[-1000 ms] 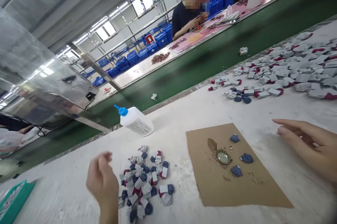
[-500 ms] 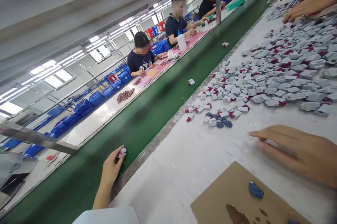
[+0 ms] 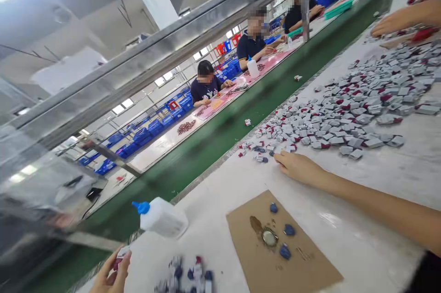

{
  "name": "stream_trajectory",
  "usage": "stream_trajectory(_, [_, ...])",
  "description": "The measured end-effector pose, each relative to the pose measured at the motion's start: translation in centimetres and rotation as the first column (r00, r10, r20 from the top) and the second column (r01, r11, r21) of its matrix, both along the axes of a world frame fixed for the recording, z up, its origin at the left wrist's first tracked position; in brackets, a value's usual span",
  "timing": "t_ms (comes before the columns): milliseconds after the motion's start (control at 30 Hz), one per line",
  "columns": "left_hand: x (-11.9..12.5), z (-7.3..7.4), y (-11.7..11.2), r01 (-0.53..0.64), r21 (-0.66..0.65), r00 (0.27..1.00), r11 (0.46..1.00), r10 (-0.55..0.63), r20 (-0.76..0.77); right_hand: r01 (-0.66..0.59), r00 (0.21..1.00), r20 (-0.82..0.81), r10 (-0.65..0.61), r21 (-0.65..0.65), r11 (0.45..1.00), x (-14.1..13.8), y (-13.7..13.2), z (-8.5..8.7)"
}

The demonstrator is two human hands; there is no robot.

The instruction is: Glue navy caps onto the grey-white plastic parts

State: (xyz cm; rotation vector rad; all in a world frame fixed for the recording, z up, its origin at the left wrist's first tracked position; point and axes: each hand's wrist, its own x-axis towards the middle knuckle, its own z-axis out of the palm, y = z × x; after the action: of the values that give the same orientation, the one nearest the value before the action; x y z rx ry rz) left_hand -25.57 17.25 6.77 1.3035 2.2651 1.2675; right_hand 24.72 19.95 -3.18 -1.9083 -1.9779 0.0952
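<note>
At the bottom left, my left hand (image 3: pixel 112 272) pinches a small white and dark-red piece (image 3: pixel 121 256) between thumb and fingers. My right hand (image 3: pixel 299 169) reaches across the white table with its fingertips closed on a small blue piece (image 3: pixel 272 153), at the near edge of a large heap of white and red pieces (image 3: pixel 330 123). Other blue pieces (image 3: pixel 264 160) lie beside it. In front of me a brown board (image 3: pixel 292 272) carries several blue lumps (image 3: pixel 285 251), a round shallow dish (image 3: pixel 269 237) and a wet brown spot (image 3: pixel 256 224).
A white squeeze bottle (image 3: pixel 165 217) with a blue nozzle lies tilted near my left hand. A blurred cluster of pieces (image 3: pixel 188 277) sits at the bottom. The green conveyor belt (image 3: pixel 193 155) runs beyond the table. A co-worker's hand (image 3: pixel 403 17) is at upper right; other people sit across.
My left hand has come back from over the belt, still holding its piece. My right hand has moved forward to the blue pieces. The view has shifted, showing the bottle and more of the board.
</note>
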Motion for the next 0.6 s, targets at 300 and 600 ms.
stream_trajectory(300, [18.1, -5.9, -15.3, 0.079, 0.142, 0.557, 0.987, -0.162, 0.815, -0.478, 0.855, -0.199, 0.479, 0.055, 0.877, -7.8, -7.4, 2.5])
stream_trajectory(600, [20.5, -6.2, -16.8, -0.001, 0.234, 0.268, 0.972, -0.225, 0.937, -0.623, 0.777, -0.098, 0.622, 0.016, 0.782, -11.2, -7.7, 1.3])
